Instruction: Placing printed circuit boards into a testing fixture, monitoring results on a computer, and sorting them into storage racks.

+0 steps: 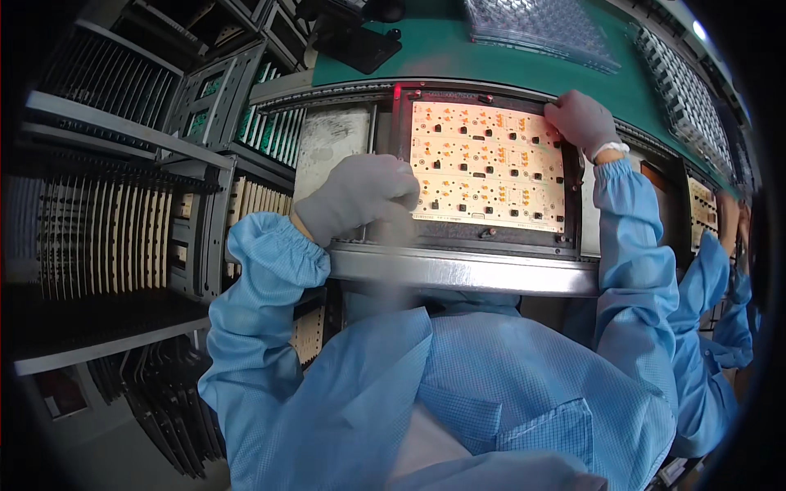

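Observation:
A cream circuit board (487, 176) with rows of black and orange parts lies in a dark carrier frame (499, 236) on the conveyor in front of me. My left hand (356, 196), in a grey glove, is closed with its curled fingertips at the board's left edge. At the far right corner, my gloved right hand (583, 123) is closed too, its fingertips on the board's edge. The undersides of both grips are hidden. A blurred, see-through smear hangs below my left hand.
A metal rail (467, 272) runs along the near side. Racks of upright boards (106, 233) stand at left. Beyond the conveyor is a green mat (434, 61) with stacked clear trays (540, 33). Another person's sleeve (704, 282) and hand show at right.

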Available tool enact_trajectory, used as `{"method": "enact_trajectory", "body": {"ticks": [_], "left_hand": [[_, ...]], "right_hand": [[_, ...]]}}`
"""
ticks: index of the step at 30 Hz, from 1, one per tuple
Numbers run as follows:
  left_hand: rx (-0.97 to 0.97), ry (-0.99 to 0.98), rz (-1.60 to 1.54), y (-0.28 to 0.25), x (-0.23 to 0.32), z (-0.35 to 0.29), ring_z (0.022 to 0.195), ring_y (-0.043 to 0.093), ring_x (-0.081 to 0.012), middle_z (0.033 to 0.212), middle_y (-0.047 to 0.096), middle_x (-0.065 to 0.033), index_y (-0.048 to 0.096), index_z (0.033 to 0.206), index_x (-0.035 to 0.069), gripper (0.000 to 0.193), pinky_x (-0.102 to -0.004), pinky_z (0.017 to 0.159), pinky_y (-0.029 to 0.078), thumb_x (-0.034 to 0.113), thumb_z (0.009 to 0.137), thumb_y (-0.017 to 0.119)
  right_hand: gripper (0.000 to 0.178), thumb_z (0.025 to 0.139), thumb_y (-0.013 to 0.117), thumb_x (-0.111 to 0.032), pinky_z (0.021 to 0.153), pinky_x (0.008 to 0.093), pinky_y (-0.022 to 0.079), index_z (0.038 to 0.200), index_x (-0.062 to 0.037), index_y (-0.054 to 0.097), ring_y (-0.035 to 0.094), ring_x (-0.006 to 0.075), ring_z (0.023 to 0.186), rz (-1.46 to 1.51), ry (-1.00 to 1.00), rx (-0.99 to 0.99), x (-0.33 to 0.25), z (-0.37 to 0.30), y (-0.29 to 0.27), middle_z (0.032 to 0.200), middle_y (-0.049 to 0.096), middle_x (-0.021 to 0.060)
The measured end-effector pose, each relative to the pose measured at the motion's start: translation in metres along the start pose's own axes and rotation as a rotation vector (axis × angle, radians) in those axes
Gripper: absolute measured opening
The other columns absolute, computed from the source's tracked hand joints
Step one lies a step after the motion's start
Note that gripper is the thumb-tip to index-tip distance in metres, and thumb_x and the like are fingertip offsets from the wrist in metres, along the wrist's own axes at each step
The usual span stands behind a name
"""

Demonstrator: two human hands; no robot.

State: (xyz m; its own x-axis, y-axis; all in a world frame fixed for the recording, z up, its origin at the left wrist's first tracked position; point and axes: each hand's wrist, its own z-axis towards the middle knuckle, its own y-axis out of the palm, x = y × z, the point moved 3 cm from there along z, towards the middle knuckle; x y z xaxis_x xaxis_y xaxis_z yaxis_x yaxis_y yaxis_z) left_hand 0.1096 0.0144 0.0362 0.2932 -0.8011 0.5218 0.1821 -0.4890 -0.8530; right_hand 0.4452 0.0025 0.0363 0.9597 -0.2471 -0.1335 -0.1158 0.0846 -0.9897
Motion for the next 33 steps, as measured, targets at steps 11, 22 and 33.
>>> {"method": "enact_trajectory", "body": {"ticks": [11,22,33], "left_hand": [[0.207,0.026,0.217,0.018,0.020,-0.035,0.091,0.065,-0.0190,0.097,0.067,0.0000,0.062,0.086,0.013,0.015,-0.0302,0.070,0.053,0.014,0.074,0.070],[0.102,0.119,0.403,0.001,0.010,-0.015,0.077,0.067,-0.0138,0.092,0.066,0.0044,0.063,0.089,0.016,0.013,-0.0252,0.059,0.053,0.014,0.077,0.064],[0.063,0.164,0.224,0.034,-0.016,-0.020,0.088,0.066,-0.0172,0.098,0.065,0.0029,0.065,0.090,0.016,0.013,-0.0281,0.066,0.053,0.017,0.080,0.058]], "right_hand": [[0.027,0.074,0.079,-0.025,0.057,0.0272,0.045,0.082,-0.0052,0.062,0.058,0.0103,0.064,0.315,-0.133,-0.574,0.004,-0.122,-0.036,0.068,0.061,0.0053],[0.037,0.072,0.068,-0.017,0.068,0.0349,0.046,0.108,-0.0129,0.062,0.058,0.0199,0.074,-0.171,-0.937,0.226,0.008,-0.149,-0.020,0.083,0.057,0.0013],[0.023,0.079,0.059,-0.018,0.061,0.0324,0.046,0.101,-0.0125,0.059,0.057,0.0173,0.070,-0.204,-1.018,0.215,0.004,-0.158,-0.018,0.083,0.056,0.0008]]}}
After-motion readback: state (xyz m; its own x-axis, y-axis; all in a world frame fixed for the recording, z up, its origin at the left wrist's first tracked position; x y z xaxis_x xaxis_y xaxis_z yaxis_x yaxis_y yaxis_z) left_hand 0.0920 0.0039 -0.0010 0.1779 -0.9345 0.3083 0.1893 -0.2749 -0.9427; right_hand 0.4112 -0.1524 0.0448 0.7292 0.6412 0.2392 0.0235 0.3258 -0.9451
